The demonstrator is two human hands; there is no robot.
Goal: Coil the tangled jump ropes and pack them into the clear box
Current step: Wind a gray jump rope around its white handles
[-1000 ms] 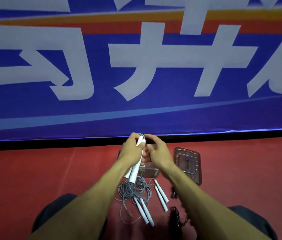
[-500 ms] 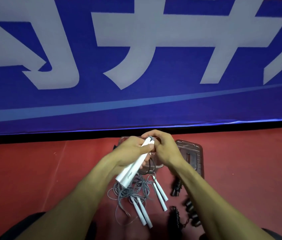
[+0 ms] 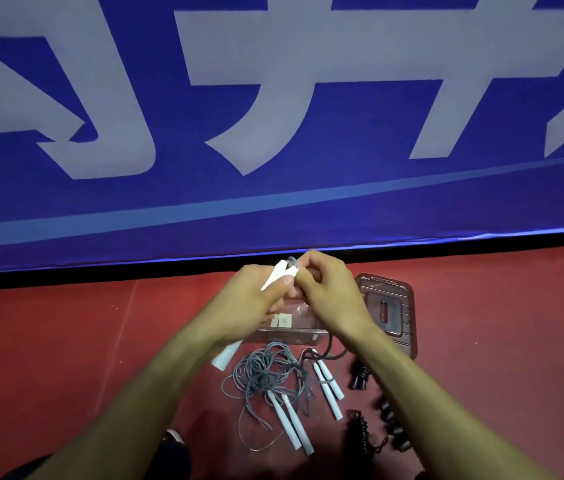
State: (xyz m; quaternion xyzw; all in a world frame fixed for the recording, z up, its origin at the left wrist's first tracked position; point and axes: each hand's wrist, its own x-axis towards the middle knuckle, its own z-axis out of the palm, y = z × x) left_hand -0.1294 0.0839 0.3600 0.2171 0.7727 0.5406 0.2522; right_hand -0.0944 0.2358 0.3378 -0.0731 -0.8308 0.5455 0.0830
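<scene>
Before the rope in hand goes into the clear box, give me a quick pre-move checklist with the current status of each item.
1. Handles secured: the left hand grips the white handles. Ok.
2. Rope end controlled: the right hand pinches at the handle tops; what it holds is hidden. Cannot tell.
3. Rope fully coiled: the cord is hidden by both hands. Cannot tell.
4. Box open: the clear box sits under the hands, its lid lying beside it on the right. Ok.
5. Box has room: the interior is mostly hidden. Cannot tell.
6. Other ropes ready: the grey rope lies loose and tangled on the floor. Not ok.
</scene>
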